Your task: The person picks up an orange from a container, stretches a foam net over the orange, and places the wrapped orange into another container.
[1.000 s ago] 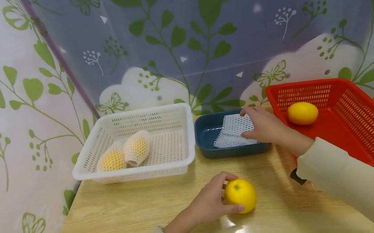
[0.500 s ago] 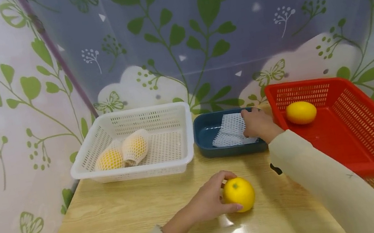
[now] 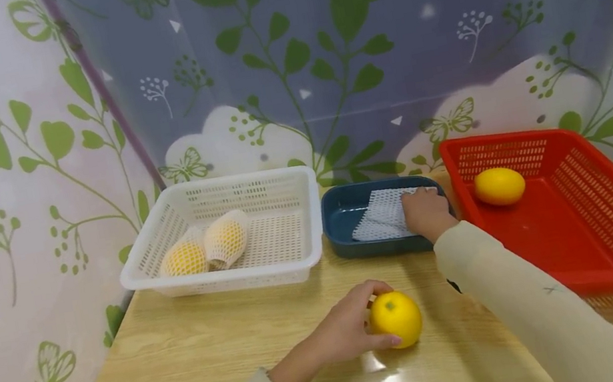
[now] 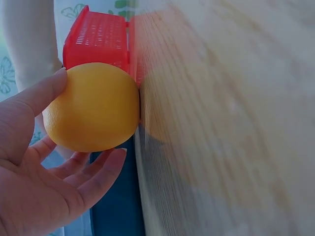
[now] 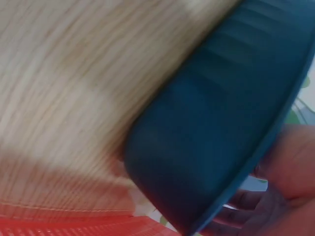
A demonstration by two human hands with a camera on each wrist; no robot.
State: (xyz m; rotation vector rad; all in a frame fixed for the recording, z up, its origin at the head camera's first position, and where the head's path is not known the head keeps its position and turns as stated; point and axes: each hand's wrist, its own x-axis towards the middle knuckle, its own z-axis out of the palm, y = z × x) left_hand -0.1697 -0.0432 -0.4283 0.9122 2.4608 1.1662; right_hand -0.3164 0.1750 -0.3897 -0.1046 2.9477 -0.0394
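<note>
left hand: my thumb and fingers are curved round one side of a yellow fruit, parted about as wide as the fruit itself. in the left wrist view the thumb lies on its skin and the fingertips bend in against the opposite side; the palm stands off, with a gap between. the fruit is bare and sits on the wooden table, on my side of the containers, in front of the blue tray.

right hand: down in the right part of the blue tray, over the white netting. from above, my fingers are bent downward and the tips are hidden; in the right wrist view the tray wall covers part of them. i cannot tell how far apart finger and thumb are, or whether they have the netting pinched. the netting lies flattened and overlapping in the tray, its right edge under my hand.

surroundings: white basket just left of the tray, with two netted fruits side by side toward its left end. red basket just right of the tray, one bare yellow lemon-shaped fruit near its far left corner. behind all three, a leaf-patterned cloth. both sleeves are beige.
</note>
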